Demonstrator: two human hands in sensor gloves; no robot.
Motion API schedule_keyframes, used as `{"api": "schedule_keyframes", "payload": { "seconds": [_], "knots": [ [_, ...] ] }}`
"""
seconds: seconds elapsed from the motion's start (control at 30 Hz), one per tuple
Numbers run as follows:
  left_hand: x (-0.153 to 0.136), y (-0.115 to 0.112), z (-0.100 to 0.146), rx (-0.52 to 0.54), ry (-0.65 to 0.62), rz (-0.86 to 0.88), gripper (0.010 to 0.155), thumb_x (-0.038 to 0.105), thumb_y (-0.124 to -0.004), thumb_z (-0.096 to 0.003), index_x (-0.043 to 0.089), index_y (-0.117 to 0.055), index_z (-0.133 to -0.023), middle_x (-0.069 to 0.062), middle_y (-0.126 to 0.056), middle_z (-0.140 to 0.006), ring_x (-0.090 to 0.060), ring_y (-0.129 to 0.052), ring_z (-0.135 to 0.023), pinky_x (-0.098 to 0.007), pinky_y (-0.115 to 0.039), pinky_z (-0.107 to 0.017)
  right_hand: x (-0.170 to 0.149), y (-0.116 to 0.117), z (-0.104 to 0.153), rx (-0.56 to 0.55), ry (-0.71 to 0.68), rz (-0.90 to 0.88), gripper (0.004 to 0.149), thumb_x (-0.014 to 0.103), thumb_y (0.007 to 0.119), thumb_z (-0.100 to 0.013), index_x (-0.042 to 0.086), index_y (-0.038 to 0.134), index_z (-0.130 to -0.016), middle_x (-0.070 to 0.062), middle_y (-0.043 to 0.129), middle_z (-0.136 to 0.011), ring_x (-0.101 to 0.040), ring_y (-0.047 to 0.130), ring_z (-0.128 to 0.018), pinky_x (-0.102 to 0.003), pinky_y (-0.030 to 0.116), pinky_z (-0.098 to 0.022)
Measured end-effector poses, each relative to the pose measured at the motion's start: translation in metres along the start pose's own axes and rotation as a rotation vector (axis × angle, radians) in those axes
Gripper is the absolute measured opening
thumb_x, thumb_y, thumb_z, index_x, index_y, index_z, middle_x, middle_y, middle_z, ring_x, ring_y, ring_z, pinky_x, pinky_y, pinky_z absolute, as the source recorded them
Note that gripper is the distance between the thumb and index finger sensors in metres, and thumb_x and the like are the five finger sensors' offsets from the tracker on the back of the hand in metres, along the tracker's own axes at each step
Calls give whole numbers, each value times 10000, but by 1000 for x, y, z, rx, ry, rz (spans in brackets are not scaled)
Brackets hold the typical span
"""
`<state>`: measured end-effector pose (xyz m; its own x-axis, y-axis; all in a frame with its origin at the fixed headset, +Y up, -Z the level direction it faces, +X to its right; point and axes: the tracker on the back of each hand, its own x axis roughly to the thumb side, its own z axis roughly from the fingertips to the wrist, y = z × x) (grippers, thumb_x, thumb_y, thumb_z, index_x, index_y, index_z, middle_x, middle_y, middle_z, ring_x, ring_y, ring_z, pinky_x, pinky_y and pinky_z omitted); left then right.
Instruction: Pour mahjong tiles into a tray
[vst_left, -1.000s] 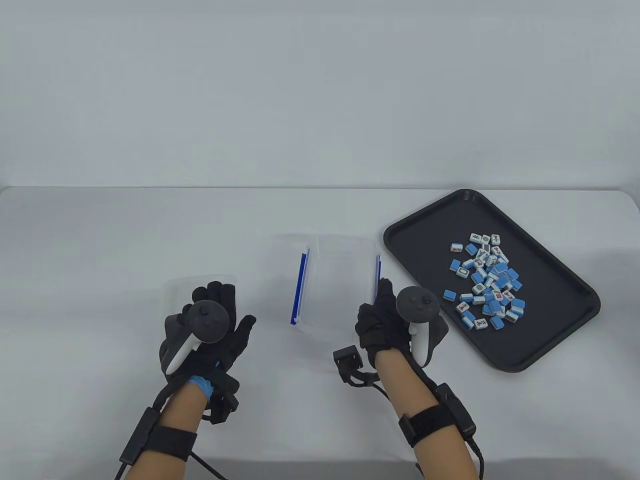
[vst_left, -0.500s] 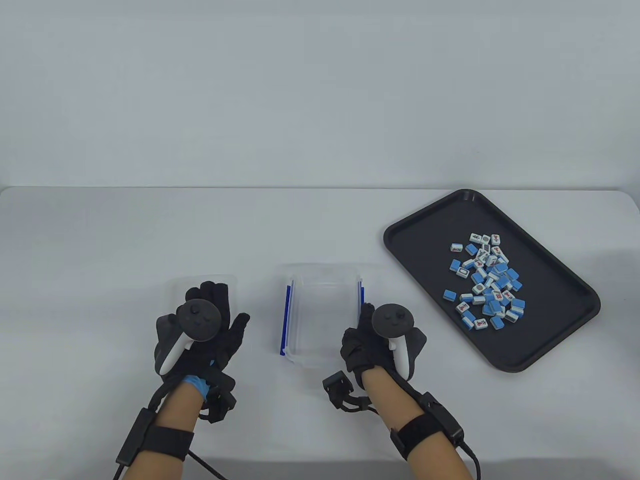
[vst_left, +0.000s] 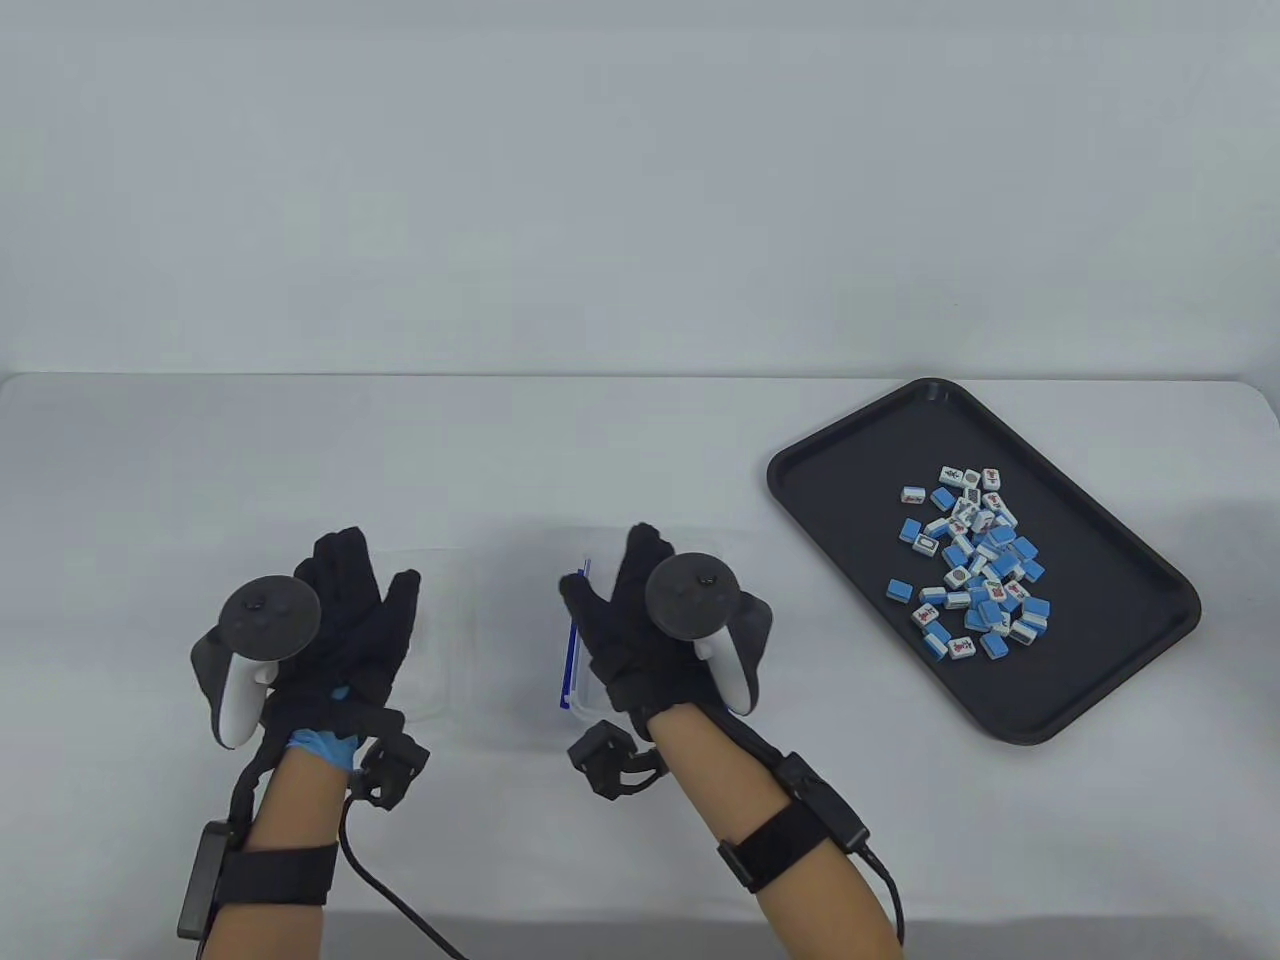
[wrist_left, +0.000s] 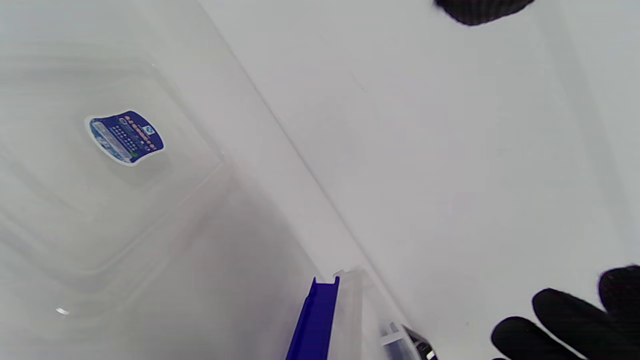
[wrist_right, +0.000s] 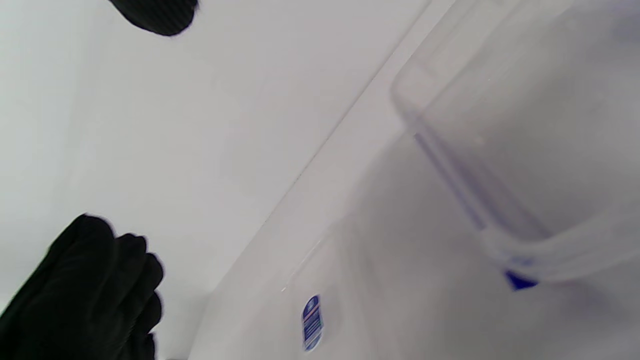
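The mahjong tiles (vst_left: 974, 563) lie in a loose heap in the black tray (vst_left: 1090, 690), which sits tilted on the right side of the table view. Blue backs and white faces are mixed, and most of the pile sits right of the tray's centre.

Left of the tray, in the lower middle of that view, stands the clear plastic container (vst_left: 600, 700) with a blue clip (vst_left: 572, 650) down its left edge — it shows no tiles inside. The right hand (vst_left: 650, 630) hovers over it with fingers spread and extended, its grip released, holding nothing; whether the palm touches the rim cannot be told. The right wrist view shows the container's transparent wall (wrist_right: 500, 125) at the upper right, blurred.

Further left lies the clear lid (vst_left: 440, 640), flat on the tabletop (vst_left: 640, 440) just beside the container. A small blue label (wrist_left: 125, 136) shows through it at the upper left of the left wrist view, and again at the lower middle of the right wrist view (wrist_right: 311, 322). The left hand (vst_left: 330, 620) is over the lid's left part — fingers open and splayed, its grip released too, closed on nothing. Black gloved fingertips (wrist_left: 550, 325) show at the lower right of the left wrist view, above bare tabletop.
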<state>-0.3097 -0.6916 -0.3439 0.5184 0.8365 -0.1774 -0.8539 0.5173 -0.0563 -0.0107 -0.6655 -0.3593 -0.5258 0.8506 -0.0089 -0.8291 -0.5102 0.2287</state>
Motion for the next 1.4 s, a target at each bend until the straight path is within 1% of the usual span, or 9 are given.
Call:
{"api": "schedule_keyframes", "payload": {
  "seconds": [0.13,0.33,0.53,0.63,0.73,0.8,1.0,1.23,1.4],
  "knots": [
    [-29,17,-8,-7,106,211,831,689,-494,-579,302,-14,-1136,1,86,-1208,-291,151,-1086,-468,29,-762,32,46,-18,170,-9,-7,911,605,513,-659,53,-70,-1089,-343,-28,-1092,-614,-4,-963,-679,165,-709],
    [-75,15,-16,-80,343,333,833,690,-483,-586,292,5,-1132,-13,110,-1194,-287,185,-1067,-465,53,-747,38,113,-48,408,146,17,943,646,461,-662,33,-140,-1052,-382,-91,-1050,-630,-95,-920,-690,79,-673],
    [-104,7,-18,-120,525,335,816,675,-479,-596,288,-16,-1145,-50,38,-1223,-287,167,-1075,-474,61,-732,26,159,-64,500,278,140,923,645,413,-664,17,-149,-1041,-396,-79,-1050,-633,-100,-913,-685,52,-663],
    [-110,3,-19,-156,582,308,779,651,-484,-606,320,-22,-1140,23,50,-1222,-190,220,-1056,-461,89,-721,18,173,-68,534,347,181,911,637,395,-667,8,-153,-1035,-408,-51,-1055,-644,-71,-919,-687,66,-670],
    [-109,1,-19,-173,581,282,764,632,-493,-611,319,-38,-1139,30,38,-1221,-174,214,-1057,-458,75,-733,11,182,-71,557,390,215,906,624,385,-666,-6,-161,-1023,-435,-33,-1045,-663,-51,-914,-694,71,-668],
    [-109,1,-19,-191,562,315,750,613,-495,-619,309,-56,-1145,22,19,-1227,-170,208,-1056,-453,73,-733,10,185,-71,584,393,187,894,613,365,-673,-1,-188,-1013,-428,-85,-1021,-654,-100,-886,-690,50,-662],
    [-108,0,-19,-227,565,309,710,578,-478,-638,302,-68,-1148,22,20,-1223,-168,204,-1049,-456,61,-732,8,181,-72,535,377,96,854,567,369,-683,-16,-150,-1030,-408,-29,-1052,-620,-58,-904,-675,92,-684],
    [-112,3,-17,-249,425,632,746,575,-444,-656,216,-3,-1140,-83,106,-1184,-249,237,-984,-477,27,-726,-6,164,-71,455,349,-224,822,503,423,-687,-22,-93,-1052,-399,-26,-1057,-590,-59,-891,-662,109,-690],
    [-103,5,-19,-260,292,795,758,586,-414,-665,189,39,-1125,-113,138,-1162,-372,193,-987,-494,39,-711,-4,141,-68,413,275,-348,804,475,444,-684,-7,-79,-1058,-372,-64,-1050,-637,-16,-916,-667,145,-701]
  ]
}}
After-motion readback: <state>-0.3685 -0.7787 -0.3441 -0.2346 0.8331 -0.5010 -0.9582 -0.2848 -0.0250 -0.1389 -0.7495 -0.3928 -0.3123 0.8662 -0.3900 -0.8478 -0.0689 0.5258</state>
